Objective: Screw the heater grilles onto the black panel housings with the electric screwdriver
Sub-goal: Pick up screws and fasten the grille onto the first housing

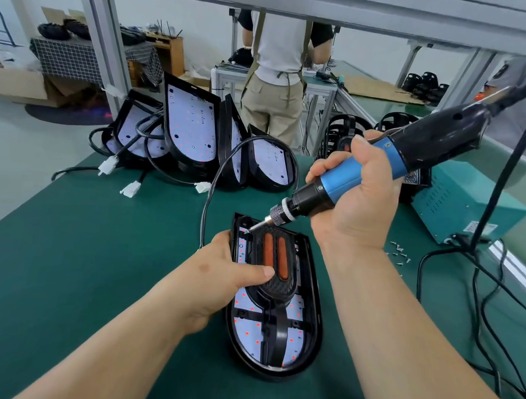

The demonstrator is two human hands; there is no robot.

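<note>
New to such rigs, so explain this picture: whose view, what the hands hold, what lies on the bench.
The camera sits on a worker's head, looking down at their bare hands; no robot. The right hand grips a blue-and-black electric screwdriver, its bit at the far-left corner of a black mesh heater grille with orange slots. The left hand holds that grille and the black rounded panel housing under it on the green mat. Loose screws lie right; more housings lean behind.

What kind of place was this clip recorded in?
Most likely a factory assembly line: a green-matted workbench, a batch of identical black panel housings leaning together, and an electric screwdriver held in the right hand.
</note>
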